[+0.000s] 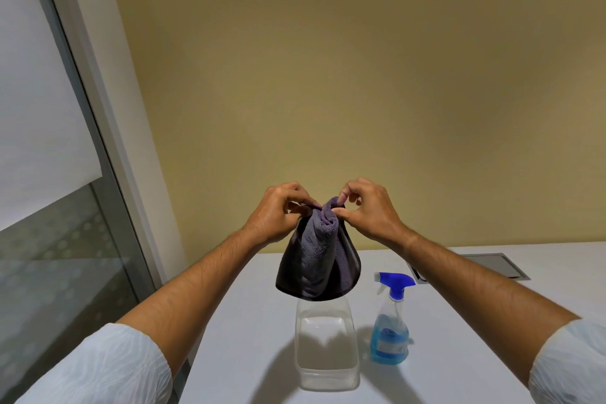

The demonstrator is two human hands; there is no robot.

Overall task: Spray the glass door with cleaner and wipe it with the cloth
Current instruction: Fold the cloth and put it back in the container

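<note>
Cloth [319, 256] pinched at its top by fingers of left hand [278, 216] and right hand [367, 211], hanging above bench [459, 371] rear; spray bottle [392, 321] nearer right hand; glass door [49, 256] off left.

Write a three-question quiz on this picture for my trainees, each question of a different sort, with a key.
1. True or false: the spray bottle stands untouched on the table.
2. What do the left hand and right hand both pinch?
3. The cloth hangs above: A) the clear tub B) the glass door C) the bottle.

Key: 1 true; 2 the cloth; 3 A.
</note>
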